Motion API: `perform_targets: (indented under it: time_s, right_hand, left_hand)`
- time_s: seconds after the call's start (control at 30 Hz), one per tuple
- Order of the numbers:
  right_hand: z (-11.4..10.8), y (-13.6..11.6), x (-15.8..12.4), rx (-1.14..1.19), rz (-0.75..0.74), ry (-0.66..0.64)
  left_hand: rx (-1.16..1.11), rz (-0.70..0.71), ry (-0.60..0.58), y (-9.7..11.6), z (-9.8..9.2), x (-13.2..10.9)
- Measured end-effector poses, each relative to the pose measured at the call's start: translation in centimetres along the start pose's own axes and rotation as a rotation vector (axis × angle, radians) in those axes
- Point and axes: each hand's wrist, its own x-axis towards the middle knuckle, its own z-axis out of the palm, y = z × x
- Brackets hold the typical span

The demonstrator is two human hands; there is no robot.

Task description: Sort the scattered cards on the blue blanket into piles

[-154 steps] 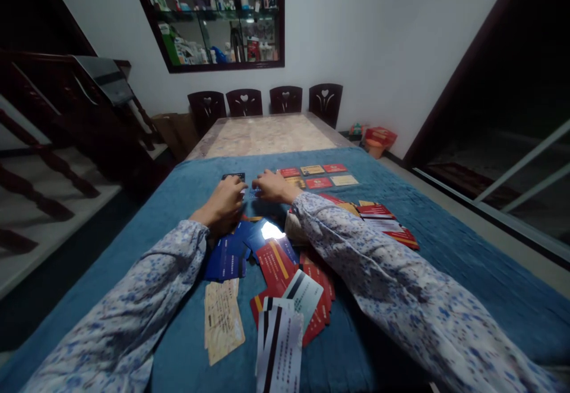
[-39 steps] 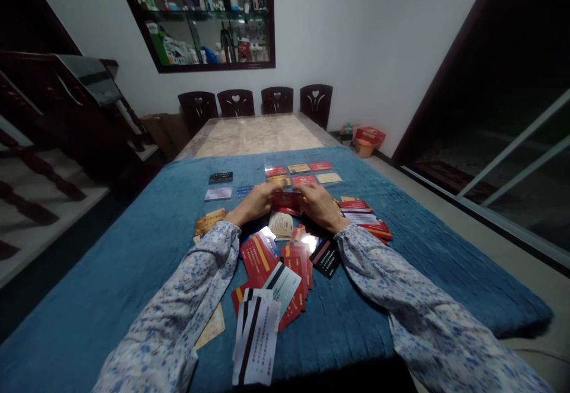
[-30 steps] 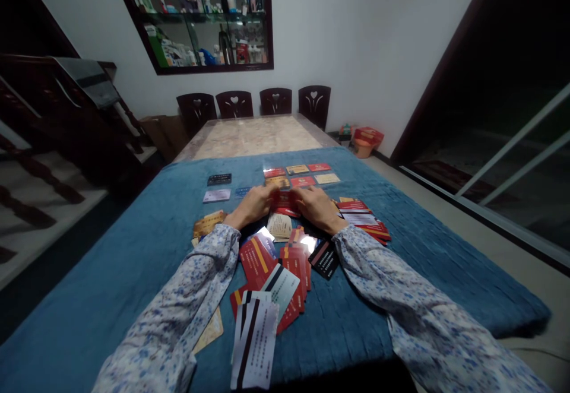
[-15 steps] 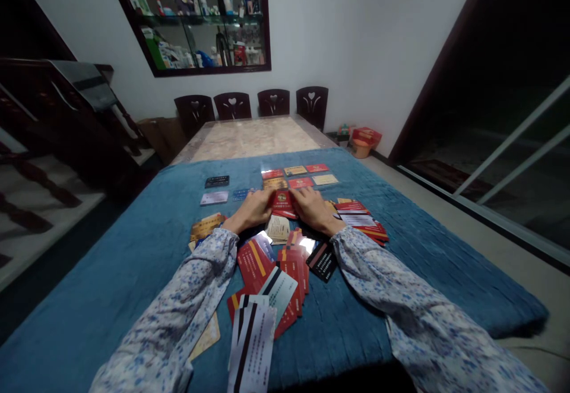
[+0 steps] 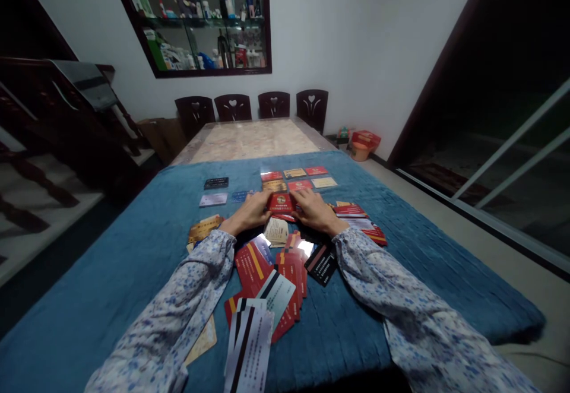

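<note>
A red card with a pale emblem and gold lettering lies face toward me between my hands. My left hand grips its left edge with bent fingers. At the card's right edge is my right hand, fingers curled against it; the fingertips are partly hidden. Just nearer to me sits a small stack of cream cards. Overlapping red cards spread below, with a light blue card and whitish striped cards on top. A black card lies near my right wrist.
Beyond my hands are laid-out cards, among them a yellow card and a cream card. At left lie a black card and a lilac card. Gold cards and a fanned red pile flank my wrists on the blue cloth.
The red card between my hands has come slightly lower and more of its face shows. My right hand's fingers have shifted a little; the other cards keep their places.
</note>
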Motion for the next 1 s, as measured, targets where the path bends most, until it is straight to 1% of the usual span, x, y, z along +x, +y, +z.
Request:
perform_targets:
  time_s: [0.2,0.33,0.47,0.63,0.83,1.0]
  right_hand:
    - [-0.9,-0.1,0.1,-0.023,0.026,-0.06]
    - [-1.6,0.1,0.2,-0.052,0.008,-0.063]
    - [-2.0,0.3,0.5,-0.066,-0.016,-0.061]
    - [-2.6,0.8,0.8,-0.075,-0.018,-0.087]
    - [-3.8,2.2,0.9,-0.071,-0.069,-0.129]
    - [-3.9,4.3,1.4,-0.064,-0.097,-0.137]
  left_hand:
    - [-0.004,0.005,-0.016,0.4,-0.3,0.0]
    - [0.034,-0.007,-0.028,0.4,-0.4,-0.1]
    - [0.08,-0.023,-0.009,0.3,-0.4,-0.1]
    - [0.045,0.006,0.003,0.2,-0.3,0.2]
    - [0.031,0.022,-0.037,1.0,-0.8,1.3]
    - [0.062,0.008,-0.085,2.2,-1.3,2.7]
